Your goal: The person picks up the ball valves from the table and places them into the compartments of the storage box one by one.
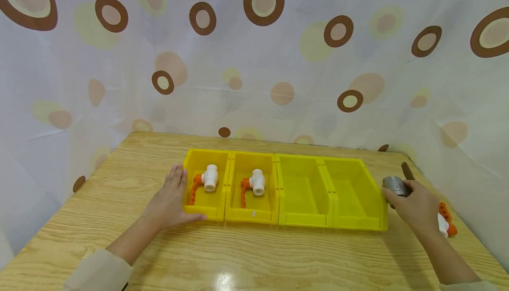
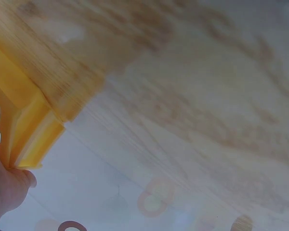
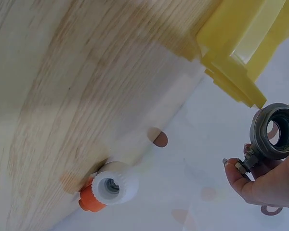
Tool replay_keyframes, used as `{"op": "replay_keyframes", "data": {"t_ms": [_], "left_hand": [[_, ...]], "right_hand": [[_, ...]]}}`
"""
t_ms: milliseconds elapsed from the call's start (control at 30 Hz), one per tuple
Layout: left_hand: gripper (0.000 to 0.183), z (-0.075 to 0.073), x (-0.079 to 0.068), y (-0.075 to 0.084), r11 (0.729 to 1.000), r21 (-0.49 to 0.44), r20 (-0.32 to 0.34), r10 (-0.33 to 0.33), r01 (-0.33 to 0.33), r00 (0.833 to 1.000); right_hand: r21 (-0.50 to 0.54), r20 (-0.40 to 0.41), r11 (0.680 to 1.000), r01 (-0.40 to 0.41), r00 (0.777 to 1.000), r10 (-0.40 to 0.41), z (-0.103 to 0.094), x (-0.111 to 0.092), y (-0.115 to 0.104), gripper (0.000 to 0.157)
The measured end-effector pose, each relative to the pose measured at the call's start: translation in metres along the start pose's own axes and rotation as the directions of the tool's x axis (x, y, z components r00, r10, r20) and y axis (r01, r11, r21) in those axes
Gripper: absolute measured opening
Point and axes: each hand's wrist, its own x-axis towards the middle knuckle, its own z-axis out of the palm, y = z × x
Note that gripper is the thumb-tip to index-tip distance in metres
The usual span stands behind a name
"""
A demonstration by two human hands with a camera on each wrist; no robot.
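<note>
My right hand [image 1: 417,207] grips a grey metal valve [image 1: 395,185] just right of the rightmost yellow bin [image 1: 350,189]. The right wrist view shows the round open bore of the metal valve [image 3: 275,131] and its stem nut near my fingertips. My left hand [image 1: 169,198] rests along the outer side of the leftmost bin [image 1: 204,213], fingers straight, thumb at its front edge. That bin holds a white plastic valve [image 1: 210,178] with an orange handle. A similar white valve [image 1: 258,182] lies in the second bin [image 1: 252,216].
Several yellow bins stand joined in a row on the wooden table [image 1: 246,255]. Another white and orange valve [image 1: 445,224] lies at the right, partly hidden behind my right hand in the head view. A patterned curtain [image 1: 254,61] hangs behind the table and at its sides.
</note>
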Motion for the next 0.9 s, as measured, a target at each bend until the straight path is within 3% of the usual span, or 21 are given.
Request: {"op": "replay_keyframes", "data": {"t_ms": [300, 900], "left_hand": [[0.117, 0.001, 0.0, 0.0, 1.0, 0.005, -0.006, -0.002, 0.002, 1.0], [0.117, -0.001, -0.001, 0.001, 1.0, -0.008, -0.006, -0.013, 0.013, 1.0]], "right_hand": [[-0.006, -0.038, 1.0, 0.01, 0.999, -0.01, 0.001, -0.004, -0.013, 0.055], [0.071, -0.006, 0.995, 0.07, 0.998, -0.07, 0.011, -0.012, -0.039, 0.052]]}}
